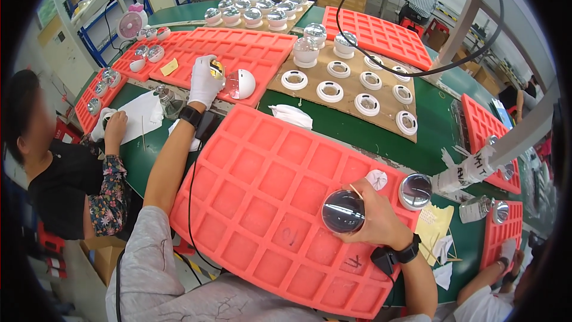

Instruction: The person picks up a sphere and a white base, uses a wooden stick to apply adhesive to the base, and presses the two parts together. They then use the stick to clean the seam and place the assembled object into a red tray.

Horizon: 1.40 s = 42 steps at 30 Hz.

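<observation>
A dark dome (342, 211) up for cleaning or fitting, I judge
My bare right hand (379, 219) grips it over the near red tray (244, 164), a thin stick (356, 191) between the fingers; my gloved left hand (205, 81) is closed around a yellow-and-black part (216, 70) over the far-left red tray (262, 53), just beside a white-and-clear globe (245, 83). The next move likely calls for a steady hold and careful turning, fingertips off the glossy face

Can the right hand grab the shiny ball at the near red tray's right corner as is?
Probably not yet: the right hand is close and the way to the shiny ball looks open, but it's already holding a dark ball.
</observation>
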### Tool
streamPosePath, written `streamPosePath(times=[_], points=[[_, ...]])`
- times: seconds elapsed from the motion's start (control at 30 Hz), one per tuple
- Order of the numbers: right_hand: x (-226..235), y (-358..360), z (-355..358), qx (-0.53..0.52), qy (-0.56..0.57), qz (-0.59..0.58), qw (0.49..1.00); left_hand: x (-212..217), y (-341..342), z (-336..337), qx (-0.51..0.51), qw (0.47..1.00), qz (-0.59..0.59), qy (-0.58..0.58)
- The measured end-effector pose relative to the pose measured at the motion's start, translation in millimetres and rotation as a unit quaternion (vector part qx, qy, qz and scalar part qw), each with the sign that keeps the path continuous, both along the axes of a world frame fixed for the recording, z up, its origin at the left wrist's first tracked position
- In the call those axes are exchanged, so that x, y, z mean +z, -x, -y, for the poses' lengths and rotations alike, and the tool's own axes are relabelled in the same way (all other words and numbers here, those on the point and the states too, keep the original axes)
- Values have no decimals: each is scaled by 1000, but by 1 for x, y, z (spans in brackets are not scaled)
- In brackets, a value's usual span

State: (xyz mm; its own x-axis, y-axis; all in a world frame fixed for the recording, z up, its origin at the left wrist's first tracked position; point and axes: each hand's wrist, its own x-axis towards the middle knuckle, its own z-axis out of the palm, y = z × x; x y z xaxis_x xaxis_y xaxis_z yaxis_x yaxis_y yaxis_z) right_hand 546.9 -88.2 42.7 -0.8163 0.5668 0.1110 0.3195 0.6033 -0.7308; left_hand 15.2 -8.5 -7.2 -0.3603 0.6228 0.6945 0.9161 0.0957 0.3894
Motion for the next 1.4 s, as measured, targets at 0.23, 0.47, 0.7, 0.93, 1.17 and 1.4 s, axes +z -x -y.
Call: streamPosePath(times=[0.23,0.47,0.7,0.93,1.17,1.4], points=[[1,0,0,-2,-2,5,1000,-1,3,-1,7,1000,8,29],[3,1,0,-2,5,3,1000,4,2,4,6,998,27,54],[-3,-2,-1,-6,-11,15,1000,11,-9,9,6,997,26,73],[-7,-3,-2,-9,-24,19,999,15,-10,9,2,997,9,80],[-6,-2,-2,-10,-26,17,999,14,-8,9,5,997,7,78],[-3,-2,-1,-9,1,34,999,16,-12,11,1,996,-1,85]])
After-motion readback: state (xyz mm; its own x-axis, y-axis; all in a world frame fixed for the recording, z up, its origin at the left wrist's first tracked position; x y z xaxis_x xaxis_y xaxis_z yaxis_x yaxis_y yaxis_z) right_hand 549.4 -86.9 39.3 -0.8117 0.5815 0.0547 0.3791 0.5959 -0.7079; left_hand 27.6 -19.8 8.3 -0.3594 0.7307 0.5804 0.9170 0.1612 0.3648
